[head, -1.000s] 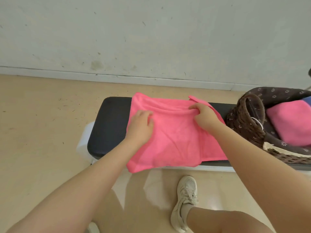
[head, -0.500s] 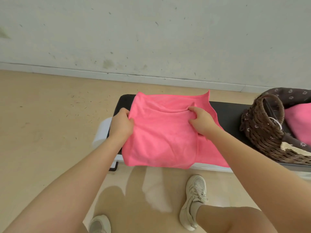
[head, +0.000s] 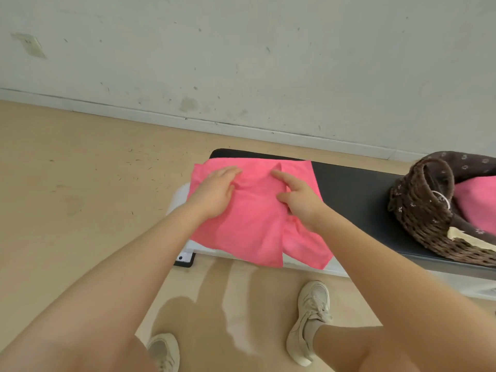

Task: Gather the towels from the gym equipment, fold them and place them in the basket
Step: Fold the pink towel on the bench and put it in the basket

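A pink towel, partly folded, lies across the left end of the black gym bench, its near edge hanging over the front. My left hand rests flat on the towel's upper left part with fingers stretched out. On the towel's middle my right hand presses down, index finger pointing along a fold. A brown wicker basket with a dark flowered lining stands on the bench at the right. Another pink towel lies inside it.
A pale wall and white skirting run close behind the bench. Beige floor spreads to the left. My two feet in light sneakers stand in front of the bench. The bench's white frame foot shows under its left end.
Both hands let go of the towel's edges and now lie flat on it, closer together. The left flap has been folded over, so the towel looks narrower.
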Motion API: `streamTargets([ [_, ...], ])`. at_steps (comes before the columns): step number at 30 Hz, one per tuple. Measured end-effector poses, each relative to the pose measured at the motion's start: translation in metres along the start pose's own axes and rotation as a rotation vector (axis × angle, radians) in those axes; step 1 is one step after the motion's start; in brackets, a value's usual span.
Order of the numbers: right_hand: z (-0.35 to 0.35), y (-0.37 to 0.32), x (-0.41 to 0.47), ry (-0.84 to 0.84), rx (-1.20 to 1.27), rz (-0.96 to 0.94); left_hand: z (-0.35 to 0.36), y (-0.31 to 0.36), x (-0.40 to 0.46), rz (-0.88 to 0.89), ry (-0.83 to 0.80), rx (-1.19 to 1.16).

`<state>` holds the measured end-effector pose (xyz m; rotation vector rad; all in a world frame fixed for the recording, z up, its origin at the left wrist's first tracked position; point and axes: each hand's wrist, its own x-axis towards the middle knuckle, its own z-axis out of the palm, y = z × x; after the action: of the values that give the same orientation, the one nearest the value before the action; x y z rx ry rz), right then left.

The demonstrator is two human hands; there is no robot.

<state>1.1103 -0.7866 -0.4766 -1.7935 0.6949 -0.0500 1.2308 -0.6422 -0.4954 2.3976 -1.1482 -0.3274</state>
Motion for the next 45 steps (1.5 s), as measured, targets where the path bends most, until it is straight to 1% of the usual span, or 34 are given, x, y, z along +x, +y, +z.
streamTargets([
  [2, -0.007, -0.005, -0.009, -0.043, 0.164, 0.013, 0.004, 0.013, 0.014, 0.057, -0.082, 0.000],
  [3, -0.012, -0.009, -0.014, -0.059, 0.239, 0.006, 0.004, 0.018, 0.020, 0.060, -0.103, 0.005],
  [6, -0.032, -0.022, -0.019, -0.046, 0.453, -0.061, 0.005, 0.021, 0.034, -0.003, -0.110, 0.026],
  [8, -0.048, -0.031, -0.015, -0.010, 0.553, -0.088, 0.005, 0.016, 0.038, -0.043, -0.123, 0.116],
  [9, -0.055, -0.032, -0.011, 0.009, 0.575, -0.078, 0.005, 0.013, 0.039, -0.065, -0.162, 0.169],
  [11, -0.066, -0.028, 0.002, 0.055, 0.508, -0.034, 0.009, 0.005, 0.039, -0.075, -0.235, 0.300],
  [12, -0.069, -0.021, 0.011, 0.082, 0.395, -0.012, 0.011, 0.000, 0.039, -0.067, -0.232, 0.346],
  [13, -0.072, -0.013, 0.019, 0.107, 0.227, 0.000, 0.013, -0.004, 0.040, -0.061, -0.202, 0.366],
  [15, -0.075, 0.008, 0.035, 0.128, -0.095, -0.015, 0.015, -0.011, 0.044, -0.063, -0.135, 0.358],
  [16, -0.075, 0.016, 0.043, 0.138, -0.185, -0.019, 0.015, -0.014, 0.046, -0.061, -0.117, 0.359],
  [18, -0.077, 0.027, 0.057, 0.179, -0.237, 0.010, 0.014, -0.016, 0.053, -0.040, -0.096, 0.401],
  [21, -0.079, 0.032, 0.073, 0.241, -0.152, 0.101, 0.008, -0.018, 0.062, 0.014, -0.094, 0.505],
  [23, -0.077, 0.033, 0.080, 0.269, -0.147, 0.146, 0.002, -0.021, 0.064, 0.040, -0.119, 0.544],
  [26, -0.073, 0.034, 0.090, 0.282, -0.226, 0.143, -0.003, -0.029, 0.061, 0.092, -0.137, 0.623],
  [27, -0.073, 0.033, 0.092, 0.292, -0.210, 0.145, -0.004, -0.031, 0.059, 0.111, -0.132, 0.625],
  [28, -0.072, 0.031, 0.095, 0.305, -0.167, 0.154, -0.004, -0.034, 0.057, 0.125, -0.121, 0.597],
  [30, -0.071, 0.023, 0.096, 0.314, -0.036, 0.177, -0.004, -0.040, 0.053, 0.134, -0.089, 0.454],
  [33, -0.065, 0.012, 0.096, 0.217, 0.250, 0.194, -0.004, -0.048, 0.044, 0.129, -0.065, 0.216],
  [34, -0.063, 0.013, 0.098, 0.193, 0.287, 0.188, -0.003, -0.051, 0.042, 0.123, -0.067, 0.184],
  [36, -0.059, 0.018, 0.105, 0.184, 0.205, 0.158, -0.001, -0.056, 0.038, 0.090, -0.077, 0.181],
  [38, -0.055, 0.023, 0.111, 0.245, 0.046, 0.121, 0.001, -0.059, 0.038, 0.056, -0.073, 0.169],
  [41, -0.051, 0.029, 0.117, 0.322, -0.211, 0.026, 0.000, -0.061, 0.039, 0.072, -0.049, 0.129],
  [43, -0.048, 0.032, 0.117, 0.341, -0.293, -0.023, -0.004, -0.065, 0.038, 0.092, -0.032, 0.049],
  [45, -0.048, 0.033, 0.116, 0.361, -0.302, -0.025, -0.009, -0.070, 0.034, 0.124, 0.016, -0.052],
])
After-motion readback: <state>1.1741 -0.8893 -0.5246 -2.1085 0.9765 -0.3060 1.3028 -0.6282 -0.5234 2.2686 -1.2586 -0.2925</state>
